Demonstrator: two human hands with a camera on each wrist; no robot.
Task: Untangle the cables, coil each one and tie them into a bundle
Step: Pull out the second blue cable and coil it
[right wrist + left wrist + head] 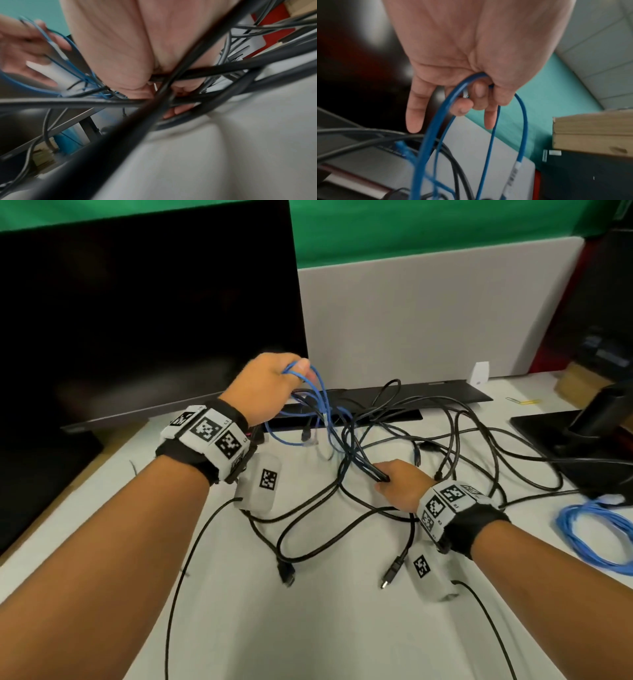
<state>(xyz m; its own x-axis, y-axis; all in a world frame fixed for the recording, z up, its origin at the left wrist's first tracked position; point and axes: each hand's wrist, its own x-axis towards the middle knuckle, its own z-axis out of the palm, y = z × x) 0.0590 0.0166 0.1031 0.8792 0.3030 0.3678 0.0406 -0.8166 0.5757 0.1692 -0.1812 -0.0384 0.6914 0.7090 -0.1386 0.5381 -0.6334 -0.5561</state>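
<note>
A tangle of black cables [404, 446] sprawls over the white table [342, 628], with a thin blue cable [317, 392] threaded through it. My left hand [274, 385] is raised above the tangle's left side and pinches loops of the blue cable [453, 97], which hang down toward the table. My right hand [400, 481] lies low on the table and grips a bunch of black cables [197, 73]; its fingertips are hidden under them. Loose black plugs [390, 573] lie near the front.
A coiled blue cable [596, 529] lies at the right table edge. A dark monitor [137, 320] stands at the left, a second monitor's base [565, 426] at the right, a grey partition [428, 309] behind. A cardboard box [575, 378] sits far right.
</note>
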